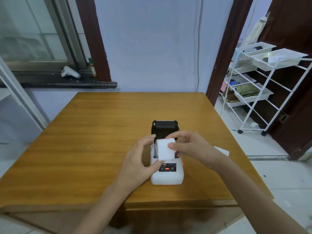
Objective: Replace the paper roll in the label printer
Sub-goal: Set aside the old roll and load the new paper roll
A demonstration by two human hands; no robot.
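A small white label printer (pixel 166 176) lies on the wooden table (pixel 84 132), its black lid (pixel 164 128) swung open toward the far side. A white paper roll (pixel 165 149) sits at the open paper bay, held between both hands. My left hand (pixel 138 159) grips the roll's left end, thumb near the printer's front panel. My right hand (pixel 190 147) pinches the roll's right end and top with thumb and fingers. The bay under the roll is mostly hidden. A red light shows on the control panel (pixel 167 167).
A white slip of paper (pixel 222 150) lies on the table right of my right wrist. A white wire rack on wheels (pixel 263 85) stands at the right by a dark door. A white controller (pixel 70 72) rests on the window sill at back left.
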